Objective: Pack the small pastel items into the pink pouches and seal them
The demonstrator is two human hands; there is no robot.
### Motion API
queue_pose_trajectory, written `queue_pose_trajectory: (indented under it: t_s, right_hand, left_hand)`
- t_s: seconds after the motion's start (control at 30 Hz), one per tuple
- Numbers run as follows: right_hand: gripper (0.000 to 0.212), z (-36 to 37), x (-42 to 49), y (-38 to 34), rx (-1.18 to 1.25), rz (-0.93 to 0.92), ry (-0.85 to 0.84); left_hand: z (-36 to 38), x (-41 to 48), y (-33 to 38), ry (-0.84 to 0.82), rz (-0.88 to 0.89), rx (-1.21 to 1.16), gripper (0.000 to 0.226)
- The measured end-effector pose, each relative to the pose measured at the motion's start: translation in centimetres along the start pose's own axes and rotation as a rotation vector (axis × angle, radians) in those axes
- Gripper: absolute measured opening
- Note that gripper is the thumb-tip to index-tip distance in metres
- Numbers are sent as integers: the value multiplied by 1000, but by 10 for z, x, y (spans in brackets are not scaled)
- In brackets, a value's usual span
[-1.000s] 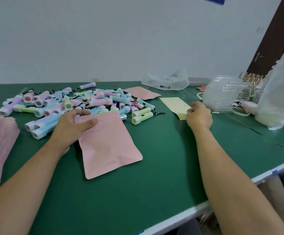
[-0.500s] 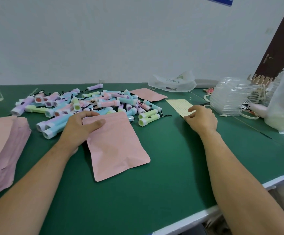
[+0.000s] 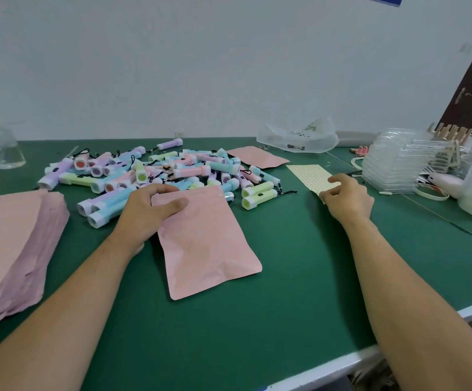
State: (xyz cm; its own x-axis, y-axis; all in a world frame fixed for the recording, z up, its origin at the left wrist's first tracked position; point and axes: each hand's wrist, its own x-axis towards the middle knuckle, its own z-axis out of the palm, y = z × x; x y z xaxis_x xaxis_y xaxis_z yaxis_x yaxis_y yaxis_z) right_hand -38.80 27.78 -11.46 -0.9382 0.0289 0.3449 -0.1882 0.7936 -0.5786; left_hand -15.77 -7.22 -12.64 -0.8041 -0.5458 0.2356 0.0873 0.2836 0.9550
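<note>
Left hand [image 3: 147, 213] pinches the far edge of a pink pouch [image 3: 206, 241]; right hand [image 3: 346, 197] pinches the near corner of a dotted sheet [image 3: 311, 176].

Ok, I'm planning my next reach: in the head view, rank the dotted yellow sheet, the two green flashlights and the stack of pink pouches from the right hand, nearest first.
1. The dotted yellow sheet: at the fingers of the right hand.
2. The green flashlights: left of it, at the pile's edge.
3. The stack of pink pouches: far left of the table.
</note>
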Motion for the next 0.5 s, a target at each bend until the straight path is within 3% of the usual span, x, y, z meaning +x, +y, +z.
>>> queue_pose_trajectory:
  t_s: [0.1, 0.17, 0.27, 0.4, 0.5]
  right_hand:
    - [29, 1, -1, -6, 95, -66, 116]
    - [29, 2, -9, -20, 316, -68, 88]
    - [37, 10, -39, -62, 655, -95, -141]
    - [41, 24, -84, -129, 840, -283, -573]
    - [38, 23, -107, -159, 877, -400, -786]
  left_hand:
    - [0, 0, 1, 0, -3, -17, 29]
    - [0, -1, 2, 2, 8, -32, 27]
    - [2, -1, 4, 20, 18, -29, 24]
    - [2, -2, 4, 75, 28, -20, 25]
    - [2, -2, 3, 105, 36, -49, 26]
